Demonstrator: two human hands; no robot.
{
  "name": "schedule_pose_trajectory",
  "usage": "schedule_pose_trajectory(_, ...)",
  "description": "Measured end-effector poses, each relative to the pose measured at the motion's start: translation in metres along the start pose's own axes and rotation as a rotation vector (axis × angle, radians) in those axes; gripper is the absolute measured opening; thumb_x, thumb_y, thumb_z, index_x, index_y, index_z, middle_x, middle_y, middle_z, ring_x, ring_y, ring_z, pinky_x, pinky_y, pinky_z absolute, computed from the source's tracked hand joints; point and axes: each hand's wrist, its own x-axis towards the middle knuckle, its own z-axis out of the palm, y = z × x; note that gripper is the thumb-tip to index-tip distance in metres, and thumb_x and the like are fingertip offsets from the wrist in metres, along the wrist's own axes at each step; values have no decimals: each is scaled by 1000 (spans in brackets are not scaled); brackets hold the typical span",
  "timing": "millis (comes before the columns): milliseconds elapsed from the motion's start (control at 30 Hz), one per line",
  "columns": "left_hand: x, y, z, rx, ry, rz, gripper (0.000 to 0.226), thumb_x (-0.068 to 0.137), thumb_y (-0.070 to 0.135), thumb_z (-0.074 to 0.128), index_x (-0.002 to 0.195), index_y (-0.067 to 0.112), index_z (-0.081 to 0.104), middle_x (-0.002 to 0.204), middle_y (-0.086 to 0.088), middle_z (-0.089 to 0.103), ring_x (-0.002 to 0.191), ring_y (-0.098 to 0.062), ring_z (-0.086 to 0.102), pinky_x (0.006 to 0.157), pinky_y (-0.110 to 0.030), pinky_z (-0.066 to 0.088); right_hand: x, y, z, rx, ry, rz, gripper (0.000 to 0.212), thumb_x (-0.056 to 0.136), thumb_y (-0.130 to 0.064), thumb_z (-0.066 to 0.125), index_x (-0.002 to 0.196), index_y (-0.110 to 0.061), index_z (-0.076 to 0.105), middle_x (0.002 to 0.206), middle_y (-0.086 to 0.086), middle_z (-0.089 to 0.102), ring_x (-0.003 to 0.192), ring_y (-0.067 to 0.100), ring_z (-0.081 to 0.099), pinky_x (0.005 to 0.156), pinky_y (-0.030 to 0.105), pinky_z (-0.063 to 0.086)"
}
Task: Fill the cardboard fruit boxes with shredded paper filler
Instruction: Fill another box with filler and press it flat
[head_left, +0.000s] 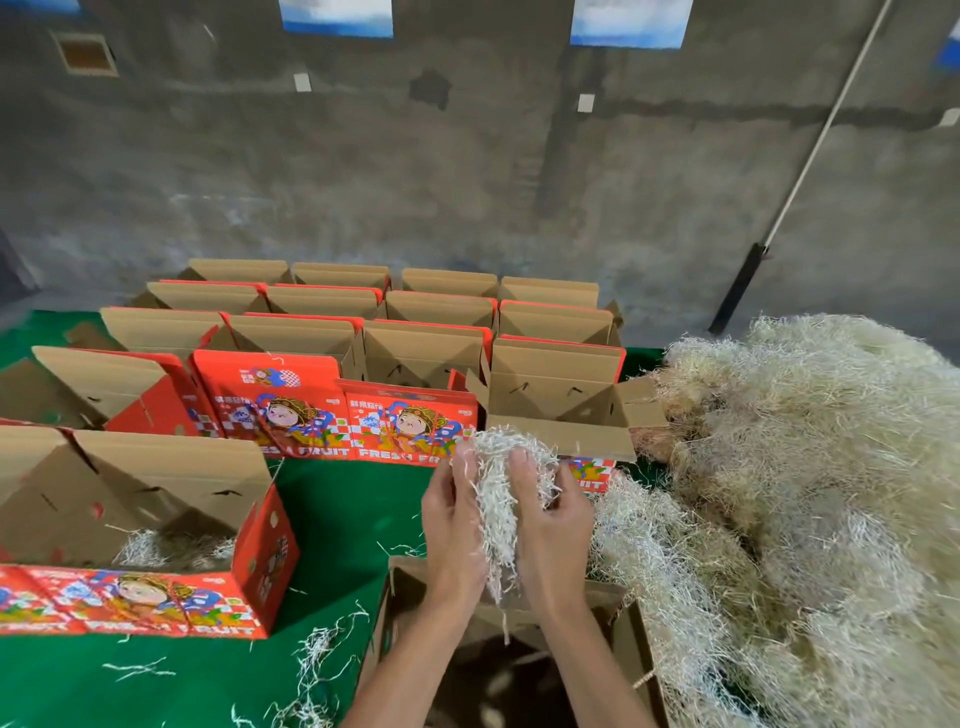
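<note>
A clump of white shredded paper (496, 483) is held between both hands. My left hand (451, 525) grips its left side and my right hand (550, 525) grips its right side, above an open cardboard box (631, 639) at the bottom centre. That box's inside is dark and looks nearly bare. A big heap of shredded paper (810, 467) lies on the right. At the left, an open red fruit box (260, 551) holds a little shredded paper (156, 551) on its floor.
Rows of open red and brown fruit boxes (426, 353) stand behind on the green table cover (343, 514). Loose paper strands (317, 660) lie on the cover near the front. A grey concrete wall rises behind, with a long-handled tool (789, 202) leaning at the right.
</note>
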Motion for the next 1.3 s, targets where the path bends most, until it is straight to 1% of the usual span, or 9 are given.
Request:
schedule_pose_trajectory(167, 9, 12, -8, 43, 49, -135, 53, 91, 55, 60, 49, 25, 44, 51, 0, 40, 44, -15, 34, 46, -28, 34, 4, -15, 2, 47, -59, -14, 45, 94, -60, 60, 61, -29, 57, 51, -11, 47, 45, 7, 37, 48, 21, 36)
schedule_pose_trajectory(300, 47, 24, -41, -53, 318, -390, 31, 102, 34, 55, 73, 23, 51, 91, -8, 59, 81, -27, 56, 109, -51, 41, 31, -15, -32, 114, 44, 154, 55, 79, -73, 67, 50, -29, 53, 46, -9, 28, 41, 13, 18, 39, 21, 19)
schedule_pose_trajectory(433, 52, 25, -44, -1, 329, -364, 40, 92, 66, 54, 81, 27, 50, 77, 6, 47, 62, -13, 43, 64, -31, 43, 35, -13, -37, 96, 58, 157, 63, 77, -82, 61, 94, -23, 74, 62, -2, 66, 51, 17, 60, 52, 20, 48)
schedule_pose_trajectory(467, 47, 26, -38, 15, 266, -389, 51, 88, 76, 49, 101, 28, 59, 92, 4, 58, 77, -15, 56, 73, -33, 47, 32, -12, -33, 116, 68, 145, 62, 80, -80, 59, 88, -20, 72, 61, 2, 67, 54, 22, 64, 81, 30, 32)
schedule_pose_trajectory(567, 32, 18, -17, -25, 41, -372, 110, 65, 99, 42, 153, 33, 37, 155, 9, 41, 141, -14, 40, 120, -48, 25, 19, -19, -11, 132, 55, 135, 52, 90, -76, 49, 63, -32, 51, 46, -6, 29, 42, 12, 18, 39, 20, 18)
schedule_pose_trajectory(733, 23, 14, -10, 99, 168, -366, 51, 82, 64, 67, 96, 16, 55, 70, -1, 53, 56, -1, 37, 62, -26, 42, 20, -14, -11, 92, 10, 130, 57, 95, -67, 51, 54, -28, 43, 46, -8, 30, 40, 13, 22, 39, 22, 19)
schedule_pose_trajectory(933, 76, 48, -60, -89, 364, -457, 31, 92, 45, 67, 118, 31, 58, 93, 1, 58, 106, -17, 58, 111, -54, 36, 52, -19, -57, 165, 153, 198, 61, 93, -59, 58, 48, -27, 32, 44, -7, 25, 41, 12, 15, 39, 22, 15)
schedule_pose_trajectory(1267, 54, 35, -58, -175, 71, -432, 42, 87, 60, 61, 121, 35, 59, 124, -1, 70, 114, -19, 66, 100, -44, 48, 46, -39, -42, 176, 171, 5, 56, 98, -69, 35, 66, -30, 58, 58, 13, 58, 45, 23, 56, 34, 32, 31)
schedule_pose_trajectory(1300, 49, 32, -54, -145, 29, -433, 47, 87, 63, 59, 121, 31, 60, 121, -3, 71, 114, -21, 66, 99, -44, 48, 42, -39, -35, 143, 137, -50, 56, 100, -68, 29, 87, -28, 67, 88, 13, 66, 77, 26, 68, 80, 59, 43)
